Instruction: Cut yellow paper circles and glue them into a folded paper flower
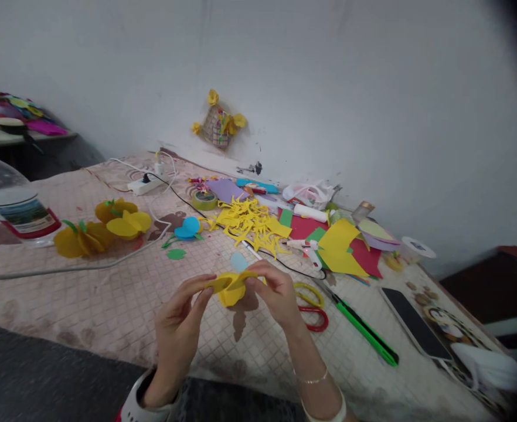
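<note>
Both my hands hold a small yellow foam flower [231,288] above the patterned cloth [109,293]. My left hand [180,322] pinches a petal on its left side with fingertips together. My right hand [276,293] grips the flower's right side, fingers curled round it. A pale blue foam piece [239,261] lies just behind the flower. Scissors with red and yellow handles [312,305] lie right of my right hand.
Finished yellow flowers [102,228] lie at left near a plastic bottle [14,205]. Yellow foam scraps [252,223], coloured sheets [342,246], a glue gun [306,249], a green cutter [364,331], a phone [417,322], tape [204,200] and a power strip [146,184] lie around.
</note>
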Available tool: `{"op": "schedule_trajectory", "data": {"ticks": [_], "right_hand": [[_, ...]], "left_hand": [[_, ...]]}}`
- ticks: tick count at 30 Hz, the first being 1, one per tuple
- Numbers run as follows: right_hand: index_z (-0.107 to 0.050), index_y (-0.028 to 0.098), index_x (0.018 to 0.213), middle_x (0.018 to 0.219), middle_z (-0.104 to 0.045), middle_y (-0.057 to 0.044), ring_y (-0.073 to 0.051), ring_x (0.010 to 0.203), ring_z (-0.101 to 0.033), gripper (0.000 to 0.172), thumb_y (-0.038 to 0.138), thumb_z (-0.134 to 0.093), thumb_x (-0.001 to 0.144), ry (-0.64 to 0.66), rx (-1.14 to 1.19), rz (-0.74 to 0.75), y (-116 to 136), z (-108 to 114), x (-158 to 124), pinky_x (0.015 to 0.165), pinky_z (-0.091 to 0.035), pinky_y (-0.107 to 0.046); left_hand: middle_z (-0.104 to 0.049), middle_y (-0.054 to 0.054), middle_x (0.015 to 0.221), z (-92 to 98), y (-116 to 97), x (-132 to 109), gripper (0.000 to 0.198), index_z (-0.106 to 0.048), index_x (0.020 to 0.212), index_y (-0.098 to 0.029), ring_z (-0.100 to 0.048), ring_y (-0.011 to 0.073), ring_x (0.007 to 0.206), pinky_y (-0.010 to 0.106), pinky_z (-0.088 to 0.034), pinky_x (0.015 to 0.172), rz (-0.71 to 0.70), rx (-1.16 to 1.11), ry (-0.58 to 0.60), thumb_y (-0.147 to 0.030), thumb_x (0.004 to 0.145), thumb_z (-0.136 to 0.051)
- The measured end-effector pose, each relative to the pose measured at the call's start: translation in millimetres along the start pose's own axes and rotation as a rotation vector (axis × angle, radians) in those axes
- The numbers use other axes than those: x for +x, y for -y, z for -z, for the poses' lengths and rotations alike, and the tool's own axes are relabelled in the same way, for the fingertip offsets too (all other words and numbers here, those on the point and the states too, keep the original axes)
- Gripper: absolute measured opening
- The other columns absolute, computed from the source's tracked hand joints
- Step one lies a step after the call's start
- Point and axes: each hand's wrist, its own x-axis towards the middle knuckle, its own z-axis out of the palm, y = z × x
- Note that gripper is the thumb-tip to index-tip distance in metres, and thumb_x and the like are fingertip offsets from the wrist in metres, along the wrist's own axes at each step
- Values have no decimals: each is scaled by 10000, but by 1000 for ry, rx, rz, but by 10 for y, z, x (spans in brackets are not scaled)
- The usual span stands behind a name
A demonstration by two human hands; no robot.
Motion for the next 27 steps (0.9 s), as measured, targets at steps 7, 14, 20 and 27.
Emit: {"op": "schedule_trajectory", "data": {"ticks": [7,14,20,27], "right_hand": [[-746,280,956,840,-726,-38,-201,811,-614,145,254,-656,846,5,-154,216,156,22,-104,788,-466,-355],[-649,189,733,673,-602,-3,-159,632,-550,242,369,-557,867,102,-313,-228,-306,-4,17,578,-444,-264],[-672,173,910,866,-656,-71,-238,813,-587,161,262,-664,776,106,-600,-331,-562,-147,-7,758,-449,-360],[-628,114,1150,1137,-611,-174,-344,1072,-539,413,219,-689,756,105,-757,-324,-454,-363,-107,919,-441,-469]], "left_hand": [[-699,30,919,-49,-131,-42,74,-767,779,-287,-615,209,921,323,-501,841,-102,14,59,-258,753,-704],[-723,72,963,-15,137,98,243,-759,900,-231,-637,249,964,373,-481,912,162,107,132,-390,721,-718],[-661,110,1211,90,360,105,484,-663,1054,-203,-580,280,1172,396,-469,990,450,82,43,-472,659,-740],[-588,117,1320,-84,409,87,624,-559,1174,-234,-538,300,1238,393,-509,962,592,-10,61,-469,626,-745]]}}
